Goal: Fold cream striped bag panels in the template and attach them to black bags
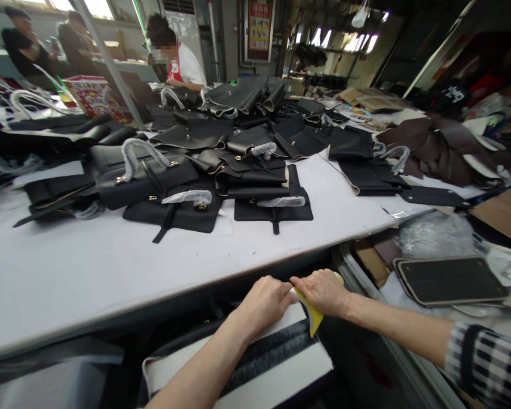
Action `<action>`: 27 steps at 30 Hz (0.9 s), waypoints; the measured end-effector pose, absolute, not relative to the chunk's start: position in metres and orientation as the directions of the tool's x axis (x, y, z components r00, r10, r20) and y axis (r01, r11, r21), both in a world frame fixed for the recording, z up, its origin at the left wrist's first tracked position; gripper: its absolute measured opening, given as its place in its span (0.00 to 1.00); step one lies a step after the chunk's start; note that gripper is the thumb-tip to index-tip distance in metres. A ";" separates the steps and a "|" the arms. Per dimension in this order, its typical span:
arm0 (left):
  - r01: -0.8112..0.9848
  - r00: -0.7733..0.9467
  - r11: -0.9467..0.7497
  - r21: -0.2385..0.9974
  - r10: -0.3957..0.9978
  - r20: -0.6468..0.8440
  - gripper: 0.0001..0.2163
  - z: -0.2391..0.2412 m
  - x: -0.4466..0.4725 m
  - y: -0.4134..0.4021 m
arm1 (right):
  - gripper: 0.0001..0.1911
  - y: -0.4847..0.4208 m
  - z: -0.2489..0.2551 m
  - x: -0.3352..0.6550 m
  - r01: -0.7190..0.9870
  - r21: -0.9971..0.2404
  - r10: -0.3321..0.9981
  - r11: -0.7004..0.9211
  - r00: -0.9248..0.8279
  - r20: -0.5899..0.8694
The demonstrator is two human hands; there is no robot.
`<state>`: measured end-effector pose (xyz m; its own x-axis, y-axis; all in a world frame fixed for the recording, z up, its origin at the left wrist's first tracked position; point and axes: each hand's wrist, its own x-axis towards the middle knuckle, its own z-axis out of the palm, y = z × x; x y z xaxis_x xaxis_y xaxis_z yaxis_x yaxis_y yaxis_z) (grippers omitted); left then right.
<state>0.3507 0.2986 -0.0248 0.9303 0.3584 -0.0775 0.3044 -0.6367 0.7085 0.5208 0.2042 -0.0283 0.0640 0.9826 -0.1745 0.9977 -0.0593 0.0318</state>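
Note:
Below the table edge, a white panel (281,372) with a dark, fuzzy-looking band along its middle lies tilted under my forearm. My left hand (266,301) is closed at the panel's far edge, fingers curled and thumb pressed near the corner. Right beside it, my right hand (323,292) is closed around a curved yellow strip (315,321), whose pointed end hangs over the panel's corner. The two hands nearly touch. My fingers hide the strip's middle and part of the panel's edge.
A white-topped table (187,264) holds several black handbags (176,210) with wrapped handles. Brown leather pieces (445,147) are heaped at the right. Near my right arm lie a dark flat panel (451,278) and clear plastic wrap (436,233). A co-worker (189,65) stands across the table.

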 end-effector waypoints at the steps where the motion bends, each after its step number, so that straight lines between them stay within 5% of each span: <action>1: 0.304 0.931 -0.631 0.714 0.356 -0.082 0.14 -0.025 0.350 0.298 | 0.35 0.202 -0.028 0.518 0.996 0.037 0.981 -0.079 0.084 -0.177; 8: 0.315 0.932 -0.475 0.822 0.317 -0.174 0.17 -0.016 0.344 0.307 | 0.37 0.188 -0.022 0.494 0.976 0.064 0.965 -0.208 0.216 -0.147; 17: 0.418 0.851 0.056 0.907 0.326 -0.413 0.14 -0.027 0.351 0.319 | 0.37 0.178 -0.025 0.486 0.960 -0.019 0.953 -0.281 0.276 -0.126; 24: 0.426 0.821 0.205 0.881 0.321 -0.472 0.13 -0.041 0.356 0.325 | 0.41 0.161 -0.036 0.499 0.872 -0.366 0.939 -0.326 0.253 -0.234; 27: 0.430 0.819 0.214 0.877 0.316 -0.478 0.14 -0.044 0.356 0.327 | 0.42 0.148 -0.036 0.508 0.594 -0.671 0.896 -0.444 0.278 -0.346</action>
<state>0.3562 0.3269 -0.0439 0.8193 0.3163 -0.4783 0.4296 0.2137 0.8773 0.5076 0.1484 -0.0362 0.2783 0.8959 -0.3463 0.5940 -0.4439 -0.6709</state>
